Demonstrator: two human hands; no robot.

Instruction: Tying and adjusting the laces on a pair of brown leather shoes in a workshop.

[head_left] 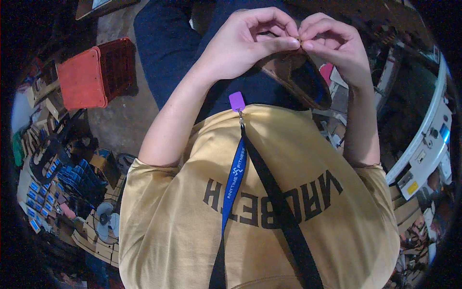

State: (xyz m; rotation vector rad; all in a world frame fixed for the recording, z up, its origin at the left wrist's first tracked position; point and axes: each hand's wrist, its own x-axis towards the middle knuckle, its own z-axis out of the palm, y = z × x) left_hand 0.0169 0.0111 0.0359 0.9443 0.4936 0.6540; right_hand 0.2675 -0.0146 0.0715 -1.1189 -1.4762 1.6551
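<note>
High in the picture my left hand (248, 41) and my right hand (340, 45) meet fingertip to fingertip. Both are closed in a pinch on a small brownish-yellow piece (299, 40), of which only a sliver shows between thumbs and fingers. Just beneath it, over my lap, lies a brown leather-like item (281, 74) with a curved edge and a dark inside, perhaps a shoe. Whether the small piece is joined to it I cannot tell. My dark blue trousers (163, 53) are behind the hands.
A red plastic crate (82, 77) stands on the floor at the left. A purple tag (237, 101) hangs from a lanyard on my chest. A white machine-like panel (423, 139) curves along the right. A fan (107, 221) and piled flat pieces (41, 202) are at the lower left.
</note>
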